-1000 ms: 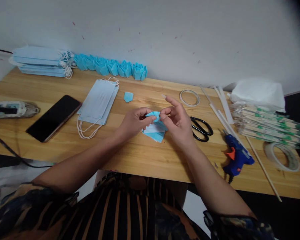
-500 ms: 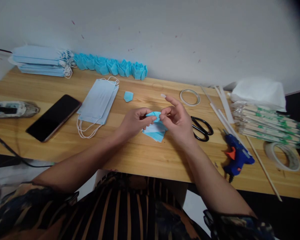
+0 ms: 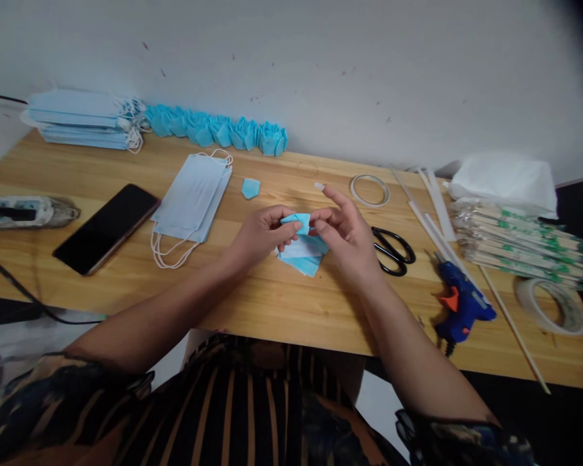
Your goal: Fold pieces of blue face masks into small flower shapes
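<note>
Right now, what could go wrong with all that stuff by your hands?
The folded light-blue piece might spring open if the left hand loosens its pinch. The right hand could bump the black-handled scissors beside it; their blades are hidden from view. The blue glue gun might burn the right forearm if it's hot, but I can't tell.

On your table (image 3: 223, 291), the phone (image 3: 107, 228) lies between the power strip (image 3: 26, 212) and the loose masks (image 3: 192, 194). Behind them, the mask stack (image 3: 85, 120) adjoins the flower row (image 3: 216, 129); the scissors (image 3: 392, 251) lie left of the glue gun (image 3: 461, 301).
</note>
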The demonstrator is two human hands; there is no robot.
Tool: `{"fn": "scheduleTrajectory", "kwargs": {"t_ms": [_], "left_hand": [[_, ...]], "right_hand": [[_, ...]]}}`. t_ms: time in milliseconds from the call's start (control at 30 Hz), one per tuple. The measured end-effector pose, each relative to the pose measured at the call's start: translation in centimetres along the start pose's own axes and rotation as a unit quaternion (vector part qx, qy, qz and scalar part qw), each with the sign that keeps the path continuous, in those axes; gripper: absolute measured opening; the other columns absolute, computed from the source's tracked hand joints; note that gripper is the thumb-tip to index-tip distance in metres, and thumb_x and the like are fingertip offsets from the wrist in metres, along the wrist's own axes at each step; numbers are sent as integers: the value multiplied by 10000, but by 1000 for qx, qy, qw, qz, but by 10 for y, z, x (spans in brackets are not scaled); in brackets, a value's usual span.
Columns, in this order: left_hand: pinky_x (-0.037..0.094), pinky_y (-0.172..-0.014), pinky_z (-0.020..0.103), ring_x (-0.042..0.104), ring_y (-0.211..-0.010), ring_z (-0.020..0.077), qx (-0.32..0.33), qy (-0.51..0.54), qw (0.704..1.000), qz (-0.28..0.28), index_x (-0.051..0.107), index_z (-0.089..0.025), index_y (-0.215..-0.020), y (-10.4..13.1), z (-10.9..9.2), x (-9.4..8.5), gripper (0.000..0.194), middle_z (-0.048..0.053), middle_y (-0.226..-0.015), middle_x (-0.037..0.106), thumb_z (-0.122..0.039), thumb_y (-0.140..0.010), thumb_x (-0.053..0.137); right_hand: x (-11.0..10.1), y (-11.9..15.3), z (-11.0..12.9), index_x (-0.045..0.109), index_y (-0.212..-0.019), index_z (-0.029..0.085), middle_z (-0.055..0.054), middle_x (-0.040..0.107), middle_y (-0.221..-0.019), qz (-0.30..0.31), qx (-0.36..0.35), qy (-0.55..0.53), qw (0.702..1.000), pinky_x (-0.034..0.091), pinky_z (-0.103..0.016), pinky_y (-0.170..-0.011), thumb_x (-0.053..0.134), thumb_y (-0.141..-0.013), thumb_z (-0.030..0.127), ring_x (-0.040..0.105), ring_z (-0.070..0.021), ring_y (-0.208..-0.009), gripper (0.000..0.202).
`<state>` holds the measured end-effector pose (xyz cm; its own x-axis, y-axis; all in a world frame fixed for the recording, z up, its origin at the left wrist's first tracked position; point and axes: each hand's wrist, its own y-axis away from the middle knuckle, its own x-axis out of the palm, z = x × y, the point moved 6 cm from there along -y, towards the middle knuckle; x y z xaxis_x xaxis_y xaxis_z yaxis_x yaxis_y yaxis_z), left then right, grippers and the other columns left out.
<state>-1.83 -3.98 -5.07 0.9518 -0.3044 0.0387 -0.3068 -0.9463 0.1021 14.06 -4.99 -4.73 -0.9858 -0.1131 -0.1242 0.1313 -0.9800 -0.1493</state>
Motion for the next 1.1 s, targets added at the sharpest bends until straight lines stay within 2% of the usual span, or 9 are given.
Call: {"fn": "scheduleTrajectory", "kwargs": {"t_ms": [167,333,533,733,967,1100], "left_hand": [[446,-499,164,525,-516,55,-5,17,1000,1,612,-158,-732,0,0,0,118,-26,-634,622,-205,-825,668],[452,-505,164,523,-520,55,-6,14,1000,12,603,-161,-727,0,1,0,167,-30,-627,605,-239,-835,704],[455,-504,169,528,-516,58,-24,25,999,17,617,-157,-743,-1,6,2,169,-22,-633,635,-251,-848,710],[466,-486,176,575,-530,75,-35,80,996,14,620,-166,-822,-4,9,2,230,-5,-657,656,-362,-940,646],[441,-478,166,522,-467,59,-18,40,999,5,586,-167,-759,-3,5,-1,229,-43,-565,588,-292,-909,705],[443,-500,166,532,-479,56,-11,34,999,-1,570,-166,-731,-1,4,-3,304,-28,-578,595,-350,-959,650]], "right_hand": [[4,-1,-3,486,-1495,309,-25,747,-982,34,17,-33,999,554,-359,-799,741,-877,543,678,-182,-859,708],[3,-2,-6,515,-1463,293,19,689,-840,24,16,-28,999,511,-307,-691,777,-845,488,624,-151,-737,699],[4,-2,-6,528,-1434,291,31,659,-807,16,14,-23,999,504,-305,-660,743,-856,396,615,-148,-715,626],[2,-2,-5,517,-1438,297,45,634,-787,-7,1,-14,1000,496,-300,-644,701,-870,306,585,-133,-686,597],[6,0,-3,518,-1425,299,44,620,-776,3,-6,2,1000,475,-285,-611,688,-868,271,562,-129,-668,583],[8,1,-1,519,-1429,305,38,631,-786,11,-7,12,1000,493,-294,-622,689,-873,270,575,-137,-674,583]]}}
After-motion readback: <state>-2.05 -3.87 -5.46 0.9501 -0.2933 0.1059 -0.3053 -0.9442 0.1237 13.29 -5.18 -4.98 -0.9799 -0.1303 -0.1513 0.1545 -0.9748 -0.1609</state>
